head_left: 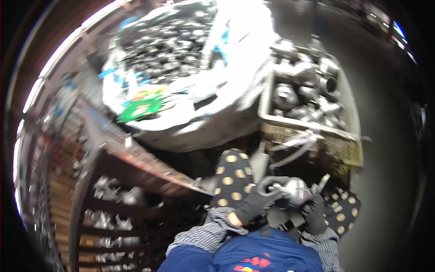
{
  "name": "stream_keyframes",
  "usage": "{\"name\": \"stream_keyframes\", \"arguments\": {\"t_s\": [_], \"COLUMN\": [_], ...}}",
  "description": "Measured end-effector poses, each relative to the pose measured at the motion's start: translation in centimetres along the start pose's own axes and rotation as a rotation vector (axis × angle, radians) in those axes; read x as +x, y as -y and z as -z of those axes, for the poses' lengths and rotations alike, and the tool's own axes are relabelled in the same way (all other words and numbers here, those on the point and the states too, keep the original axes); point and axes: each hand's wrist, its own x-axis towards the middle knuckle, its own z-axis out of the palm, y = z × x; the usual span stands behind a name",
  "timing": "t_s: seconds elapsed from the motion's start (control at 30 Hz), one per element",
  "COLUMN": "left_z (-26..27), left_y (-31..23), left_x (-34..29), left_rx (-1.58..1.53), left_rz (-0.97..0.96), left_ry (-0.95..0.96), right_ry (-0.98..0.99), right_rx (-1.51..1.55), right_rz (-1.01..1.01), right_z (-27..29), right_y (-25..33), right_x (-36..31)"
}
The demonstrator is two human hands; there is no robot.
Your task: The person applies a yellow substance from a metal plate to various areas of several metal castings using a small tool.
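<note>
Over my lap, between my knees, I hold a rounded, shiny grey metal part. My left hand, in a dark glove, is closed around its left side, where a curved neck or ring shows. My right hand, also dark-gloved, is closed at the part's lower right. From it a slim, pale stick-like tool points up; its kind is blurred. The right fingers are partly hidden, so I cannot tell whether they also touch the part.
Ahead right stands a pale plastic crate heaped with similar metal parts. A large white sack of small metal pieces stands ahead, a green packet on its edge. At left is a dark slatted rack with metal pieces behind its bars.
</note>
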Motion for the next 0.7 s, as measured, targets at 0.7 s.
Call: {"name": "stream_keyframes", "arguments": {"t_s": [0.7], "left_z": [24.0], "left_y": [-20.4], "left_x": [-15.4], "left_rx": [1.431], "left_rz": [-0.137], "left_ry": [-0.973], "right_ry": [0.162], "right_rx": [-0.1], "right_rz": [-0.404], "right_z": [-6.2], "right_y": [2.3], "right_x": [-1.3]}}
